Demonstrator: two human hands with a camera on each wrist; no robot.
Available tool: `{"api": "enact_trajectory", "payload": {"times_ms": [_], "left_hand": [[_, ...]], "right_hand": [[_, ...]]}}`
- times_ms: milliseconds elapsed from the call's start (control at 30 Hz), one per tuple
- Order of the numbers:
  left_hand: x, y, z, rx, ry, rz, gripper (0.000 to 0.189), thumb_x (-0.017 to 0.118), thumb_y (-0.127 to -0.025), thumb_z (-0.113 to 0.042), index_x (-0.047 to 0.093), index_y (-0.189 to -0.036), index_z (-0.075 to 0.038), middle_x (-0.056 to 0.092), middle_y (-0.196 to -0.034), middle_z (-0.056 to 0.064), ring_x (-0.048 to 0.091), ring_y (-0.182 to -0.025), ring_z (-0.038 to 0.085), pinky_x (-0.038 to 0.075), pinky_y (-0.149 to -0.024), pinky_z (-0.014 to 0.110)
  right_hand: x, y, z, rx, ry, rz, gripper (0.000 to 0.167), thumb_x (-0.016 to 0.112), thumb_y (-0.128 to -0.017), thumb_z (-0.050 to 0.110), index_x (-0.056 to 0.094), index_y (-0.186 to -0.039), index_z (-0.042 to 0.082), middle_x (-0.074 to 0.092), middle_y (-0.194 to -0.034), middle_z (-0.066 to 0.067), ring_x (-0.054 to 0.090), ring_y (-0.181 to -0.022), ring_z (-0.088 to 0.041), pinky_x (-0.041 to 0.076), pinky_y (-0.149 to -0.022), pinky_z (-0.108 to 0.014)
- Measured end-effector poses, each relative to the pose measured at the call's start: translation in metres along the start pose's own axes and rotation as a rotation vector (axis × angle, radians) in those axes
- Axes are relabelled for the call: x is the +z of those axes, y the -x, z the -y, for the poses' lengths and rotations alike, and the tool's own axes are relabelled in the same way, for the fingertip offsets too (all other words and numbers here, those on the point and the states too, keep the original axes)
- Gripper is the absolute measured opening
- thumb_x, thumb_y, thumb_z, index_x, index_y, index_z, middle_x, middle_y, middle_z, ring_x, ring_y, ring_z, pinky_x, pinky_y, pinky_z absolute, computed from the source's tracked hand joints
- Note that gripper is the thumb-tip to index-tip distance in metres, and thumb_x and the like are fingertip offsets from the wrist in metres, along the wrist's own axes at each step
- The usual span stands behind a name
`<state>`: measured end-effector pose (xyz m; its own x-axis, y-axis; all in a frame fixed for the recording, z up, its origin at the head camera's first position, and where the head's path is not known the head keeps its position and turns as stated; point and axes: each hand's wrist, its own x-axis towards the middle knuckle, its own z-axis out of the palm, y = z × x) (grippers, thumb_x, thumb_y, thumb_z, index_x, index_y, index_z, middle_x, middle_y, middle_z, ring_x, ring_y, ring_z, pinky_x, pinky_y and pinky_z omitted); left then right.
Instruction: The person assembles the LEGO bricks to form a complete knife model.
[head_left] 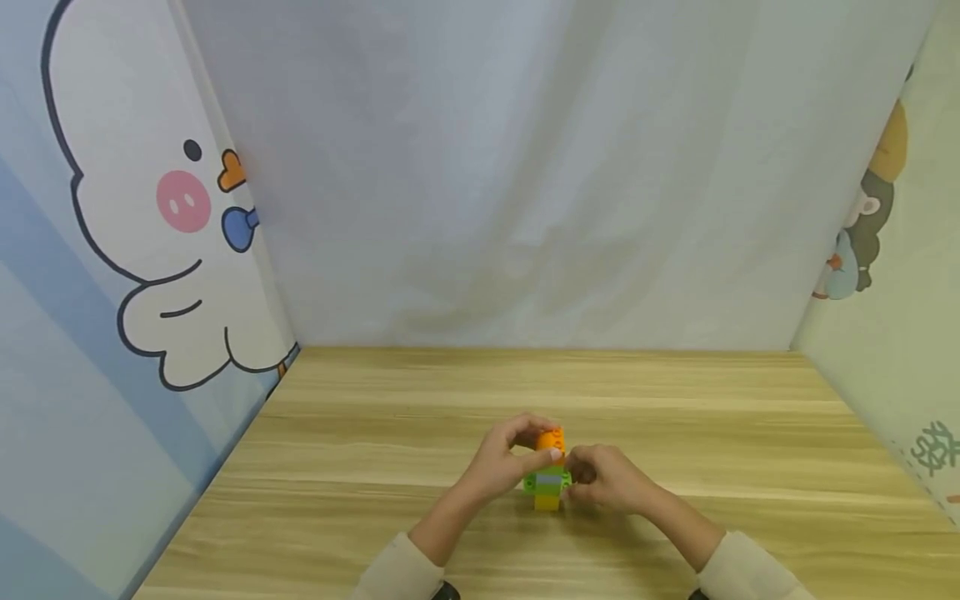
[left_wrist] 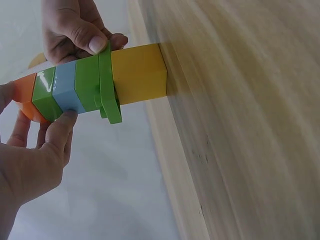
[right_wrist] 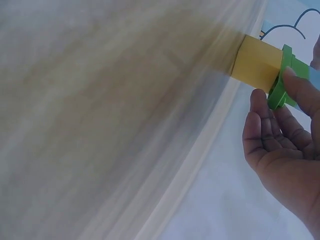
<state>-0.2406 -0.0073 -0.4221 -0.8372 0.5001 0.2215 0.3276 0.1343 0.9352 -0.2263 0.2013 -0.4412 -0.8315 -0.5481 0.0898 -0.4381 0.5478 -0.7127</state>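
A tower of toy building blocks stands upright on the wooden table. Its bottom is a yellow block (left_wrist: 140,75), and above that a wider green plate (left_wrist: 107,85) juts out at both sides. Higher up come a green block (left_wrist: 87,82), a light blue block (left_wrist: 65,82), another green block (left_wrist: 44,92) and an orange block (left_wrist: 25,90) on top. My left hand (head_left: 495,462) holds the upper part, fingers around the orange block and one digit on the light blue one. From the right, my right hand (head_left: 613,479) pinches the green plate's edge, thumb on it.
The wood-grain table (head_left: 337,467) reaches back to a pale cloth wall (head_left: 525,167). A cartoon-printed panel (head_left: 150,208) stands at the left, and a light green printed one (head_left: 885,350) at the right.
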Motion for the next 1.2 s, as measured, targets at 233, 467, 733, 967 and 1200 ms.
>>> {"api": "enact_trajectory", "payload": {"times_ms": [233, 467, 733, 967, 1200], "left_hand": [[0.000, 0.000, -0.001, -0.006, -0.007, -0.015, 0.025, 0.069, -0.085, -0.023, 0.065, -0.108, -0.016, 0.062, -0.098, -0.005, 0.056, -0.092, 0.016, 0.047, -0.076, 0.035], [-0.002, 0.002, 0.000, 0.008, -0.038, -0.008, 0.027, 0.067, -0.086, -0.023, 0.064, -0.112, -0.016, 0.062, -0.100, -0.005, 0.056, -0.092, 0.016, 0.046, -0.077, 0.035], [-0.003, 0.010, -0.019, 0.080, -0.031, -0.032, 0.028, 0.065, -0.088, -0.013, 0.062, -0.115, -0.005, 0.063, -0.103, 0.006, 0.058, -0.093, 0.022, 0.050, -0.074, 0.029], [0.002, 0.009, -0.021, 0.131, -0.003, -0.129, 0.027, 0.064, -0.089, -0.008, 0.058, -0.113, 0.001, 0.061, -0.107, 0.013, 0.058, -0.097, 0.029, 0.051, -0.075, 0.027], [0.003, 0.004, -0.015, 0.122, 0.015, -0.141, 0.030, 0.064, -0.087, -0.002, 0.057, -0.115, 0.005, 0.061, -0.110, 0.015, 0.058, -0.100, 0.029, 0.050, -0.078, 0.028]], "right_hand": [[0.001, 0.000, 0.003, -0.009, 0.013, -0.015, 0.024, 0.075, -0.078, 0.013, 0.062, -0.093, 0.000, 0.064, -0.082, 0.000, 0.059, -0.071, -0.012, 0.049, -0.062, -0.025], [0.002, 0.000, 0.002, -0.008, -0.022, -0.010, 0.023, 0.074, -0.079, 0.011, 0.062, -0.095, -0.001, 0.064, -0.085, -0.002, 0.060, -0.073, -0.013, 0.050, -0.064, -0.025], [0.002, 0.001, 0.003, 0.030, -0.048, -0.017, 0.021, 0.072, -0.081, 0.009, 0.062, -0.097, 0.000, 0.064, -0.085, 0.000, 0.059, -0.073, -0.013, 0.050, -0.063, -0.026], [0.001, -0.003, -0.003, 0.064, -0.055, -0.005, 0.023, 0.067, -0.084, 0.008, 0.061, -0.103, -0.004, 0.064, -0.093, -0.004, 0.060, -0.082, -0.018, 0.051, -0.071, -0.034], [-0.002, -0.001, -0.001, 0.094, -0.090, -0.028, 0.030, 0.068, -0.084, 0.010, 0.061, -0.107, -0.009, 0.064, -0.097, -0.012, 0.060, -0.086, -0.026, 0.050, -0.075, -0.043]]}}
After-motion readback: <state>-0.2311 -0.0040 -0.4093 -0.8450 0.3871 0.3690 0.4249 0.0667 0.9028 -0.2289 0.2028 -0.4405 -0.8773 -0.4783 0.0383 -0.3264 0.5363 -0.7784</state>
